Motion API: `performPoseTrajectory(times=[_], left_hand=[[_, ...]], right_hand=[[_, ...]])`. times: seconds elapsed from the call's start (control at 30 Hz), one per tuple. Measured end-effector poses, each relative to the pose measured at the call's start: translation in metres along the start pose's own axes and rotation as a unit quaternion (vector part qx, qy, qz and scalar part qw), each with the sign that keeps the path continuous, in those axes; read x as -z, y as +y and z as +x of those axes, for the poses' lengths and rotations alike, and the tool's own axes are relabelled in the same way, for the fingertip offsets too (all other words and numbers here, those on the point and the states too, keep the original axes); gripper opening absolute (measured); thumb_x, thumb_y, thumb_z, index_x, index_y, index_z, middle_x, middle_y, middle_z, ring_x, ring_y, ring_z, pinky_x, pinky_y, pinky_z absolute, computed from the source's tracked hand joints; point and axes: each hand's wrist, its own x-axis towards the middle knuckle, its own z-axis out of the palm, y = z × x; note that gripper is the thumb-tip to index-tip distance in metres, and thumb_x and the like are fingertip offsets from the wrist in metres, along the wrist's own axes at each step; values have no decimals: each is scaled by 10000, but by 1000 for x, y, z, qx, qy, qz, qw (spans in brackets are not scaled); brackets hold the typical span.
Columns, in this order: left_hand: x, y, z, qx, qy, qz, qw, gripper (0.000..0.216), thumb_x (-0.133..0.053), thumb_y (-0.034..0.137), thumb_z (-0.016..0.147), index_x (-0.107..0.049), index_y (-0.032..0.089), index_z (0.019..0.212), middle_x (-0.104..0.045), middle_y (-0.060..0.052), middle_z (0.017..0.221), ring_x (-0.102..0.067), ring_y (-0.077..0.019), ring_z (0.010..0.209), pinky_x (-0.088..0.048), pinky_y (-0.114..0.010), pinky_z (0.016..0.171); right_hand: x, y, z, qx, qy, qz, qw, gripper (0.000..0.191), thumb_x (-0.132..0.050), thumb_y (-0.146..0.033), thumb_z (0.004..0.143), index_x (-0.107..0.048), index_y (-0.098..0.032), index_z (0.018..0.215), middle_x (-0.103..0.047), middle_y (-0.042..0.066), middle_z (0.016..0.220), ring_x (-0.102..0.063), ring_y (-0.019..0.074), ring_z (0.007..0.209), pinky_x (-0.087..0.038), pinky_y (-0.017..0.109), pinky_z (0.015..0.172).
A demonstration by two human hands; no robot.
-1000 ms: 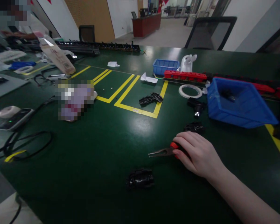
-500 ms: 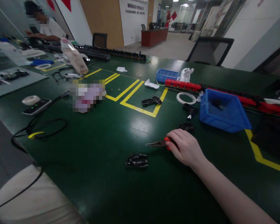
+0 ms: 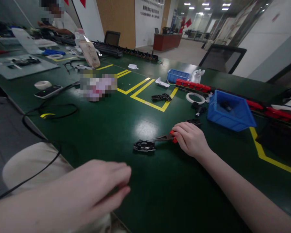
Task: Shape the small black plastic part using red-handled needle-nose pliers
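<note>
My right hand (image 3: 190, 139) is wrapped round the red handles of needle-nose pliers (image 3: 164, 138), whose metal tips point left toward a black plastic part (image 3: 144, 146) lying on the green table (image 3: 106, 126). The tips sit just right of that part. My left hand (image 3: 97, 191) hovers low at the near table edge, fingers extended and apart, holding nothing, slightly blurred. Another small black part (image 3: 194, 122) lies just behind my right hand.
A blue bin (image 3: 229, 110) stands at the right, with a white tape roll (image 3: 195, 97) and red strips (image 3: 193, 85) behind it. Black parts (image 3: 161, 97) lie inside yellow floor-tape lines. A black cable (image 3: 50, 111) loops at the left. Another person (image 3: 55, 19) works at the far left.
My left hand has come into view at the near edge. My right hand with the pliers has shifted so the tips now reach the black part. The camera tilted up.
</note>
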Motion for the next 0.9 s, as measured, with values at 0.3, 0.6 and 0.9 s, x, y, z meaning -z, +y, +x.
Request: performPoseTrajectory(times=[0.3, 0.6, 0.9], left_hand=[[-21, -16, 69, 30, 64, 52, 996, 629, -519, 601, 845, -386, 201, 1312, -452, -87, 1272, -560, -238, 1045, -513, -348, 809], [-19, -19, 64, -12, -5, -50, 999, 252, -536, 306, 915, -516, 205, 1145, -508, -41, 1106, -562, -164, 903, -494, -297, 780], [-20, -19, 60, -17, 6, -64, 998, 293, -542, 339, 913, -520, 208, 1174, -511, -42, 1109, -548, -168, 927, -481, -304, 802]], right_hand=[[-1, -18, 6, -9, 7, 9, 1000, 256, -410, -215, 938, -633, -145, 833, -680, 77, 838, -585, 177, 771, -445, 315, 672], [-2, -30, 12, 5, 1, 19, 1000, 206, -435, -190, 916, -631, -160, 863, -689, 80, 846, -606, 186, 773, -464, 324, 659], [-2, -28, 13, 49, -18, 23, 998, 162, -468, -171, 892, -626, -144, 868, -679, 88, 838, -597, 186, 763, -465, 327, 670]])
